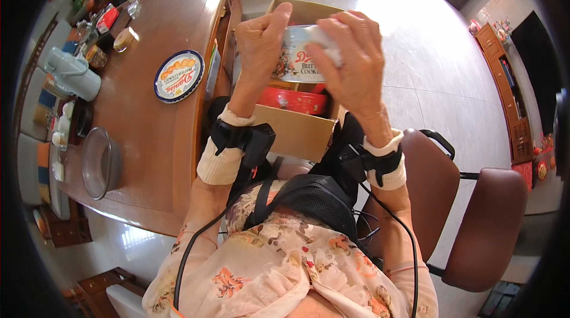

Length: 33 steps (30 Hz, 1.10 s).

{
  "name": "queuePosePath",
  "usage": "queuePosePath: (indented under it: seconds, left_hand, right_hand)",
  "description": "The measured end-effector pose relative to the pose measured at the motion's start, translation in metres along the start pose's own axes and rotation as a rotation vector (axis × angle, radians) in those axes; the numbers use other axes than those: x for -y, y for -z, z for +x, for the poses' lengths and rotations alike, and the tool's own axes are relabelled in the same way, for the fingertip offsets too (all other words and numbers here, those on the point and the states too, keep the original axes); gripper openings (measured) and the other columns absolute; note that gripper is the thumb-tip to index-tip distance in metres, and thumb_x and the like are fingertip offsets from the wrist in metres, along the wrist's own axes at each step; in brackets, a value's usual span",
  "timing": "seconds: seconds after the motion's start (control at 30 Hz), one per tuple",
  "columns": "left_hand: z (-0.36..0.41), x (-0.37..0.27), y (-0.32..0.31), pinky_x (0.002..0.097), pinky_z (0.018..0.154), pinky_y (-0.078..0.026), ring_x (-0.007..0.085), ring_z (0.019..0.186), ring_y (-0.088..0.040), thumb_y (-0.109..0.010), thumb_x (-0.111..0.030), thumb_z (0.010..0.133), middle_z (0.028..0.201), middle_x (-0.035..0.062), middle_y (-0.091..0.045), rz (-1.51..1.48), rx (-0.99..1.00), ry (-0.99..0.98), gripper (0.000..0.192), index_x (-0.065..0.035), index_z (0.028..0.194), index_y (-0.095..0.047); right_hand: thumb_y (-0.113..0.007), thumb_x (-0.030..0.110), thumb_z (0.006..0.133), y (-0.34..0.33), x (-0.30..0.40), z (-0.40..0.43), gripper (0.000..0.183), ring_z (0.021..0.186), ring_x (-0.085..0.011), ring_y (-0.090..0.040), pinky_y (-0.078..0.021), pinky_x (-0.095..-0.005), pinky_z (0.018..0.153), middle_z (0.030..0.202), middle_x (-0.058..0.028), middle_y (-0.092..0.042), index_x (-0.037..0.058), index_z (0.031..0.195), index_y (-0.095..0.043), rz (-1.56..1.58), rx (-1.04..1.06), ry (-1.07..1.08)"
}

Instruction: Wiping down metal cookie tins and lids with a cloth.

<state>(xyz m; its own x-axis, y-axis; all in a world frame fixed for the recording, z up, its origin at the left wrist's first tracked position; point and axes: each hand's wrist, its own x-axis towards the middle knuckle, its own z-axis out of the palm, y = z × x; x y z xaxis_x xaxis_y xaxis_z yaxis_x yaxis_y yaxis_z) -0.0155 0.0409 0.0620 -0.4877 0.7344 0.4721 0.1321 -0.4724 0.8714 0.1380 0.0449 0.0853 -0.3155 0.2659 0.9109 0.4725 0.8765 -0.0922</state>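
My left hand (263, 35) grips the left end of a butter cookie tin (303, 62), its thumb pointing up. The tin is held up over an open cardboard box (296, 133), its printed side towards me. Fingers of my right hand (354, 51) are closed on a crumpled white cloth or tissue (325, 42) against the right part of the tin. Below the tin, a red tin (291, 100) with small printed figures lies in the box. A round, blue-rimmed cookie tin lid (179, 76) rests on the wooden table to my left.
The wooden table (147, 149) bears a plastic basin (101, 163), a light blue thermos jug (72, 73), jars and cups. A brown chair (485, 229) stands at my right. A long cabinet (505, 95) is along the far right. Black cables run along both my arms.
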Motion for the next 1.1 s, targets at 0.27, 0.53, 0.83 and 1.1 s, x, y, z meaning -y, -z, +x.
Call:
queuePosePath:
  seconds: [0.27,0.53,0.83,1.1]
  left_hand:
    - [0.013,0.020,0.016,0.0246,0.045,-0.038,0.0074,0.047,-0.049,-0.061,-0.031,0.088,0.057,-0.0007,-0.055,-0.312,-0.115,0.387,0.038,-0.0010,0.065,-0.059]
    - [0.000,0.039,0.009,0.0296,0.075,-0.049,0.0157,0.087,-0.061,-0.051,-0.042,0.093,0.099,0.0060,-0.065,-0.705,0.111,0.740,0.043,-0.0023,0.109,-0.058]
    - [0.004,0.070,0.012,0.0431,0.097,-0.043,0.0246,0.112,-0.055,-0.038,-0.045,0.096,0.124,0.0097,-0.057,-0.787,0.034,0.697,0.049,-0.0070,0.124,-0.052]
    - [-0.024,0.046,-0.003,0.0367,0.091,-0.047,0.0212,0.106,-0.057,-0.042,-0.039,0.096,0.119,0.0079,-0.059,-0.733,0.078,0.720,0.043,-0.0086,0.125,-0.050]
  right_hand:
    - [-0.064,0.029,0.081,0.009,-0.050,0.001,0.034,0.098,-0.0306,-0.056,-0.0458,-0.0383,0.084,0.102,-0.0153,-0.061,0.0043,0.104,-0.063,0.285,-0.003,-0.389]
    - [-0.057,0.037,0.087,0.008,-0.081,-0.014,0.045,0.104,-0.0320,-0.053,-0.0431,-0.0387,0.088,0.114,-0.0213,-0.056,0.0017,0.115,-0.057,0.136,-0.083,-0.540]
    - [-0.063,0.022,0.082,-0.028,-0.022,-0.058,0.047,0.126,-0.0475,-0.029,-0.0282,-0.0526,0.104,0.129,-0.0243,-0.039,-0.0001,0.121,-0.048,-0.073,0.226,-0.168]
    - [-0.061,0.021,0.083,-0.037,-0.019,-0.007,0.044,0.128,-0.0417,-0.030,-0.0311,-0.0541,0.101,0.132,-0.0198,-0.038,0.0063,0.123,-0.050,-0.025,0.181,-0.027]
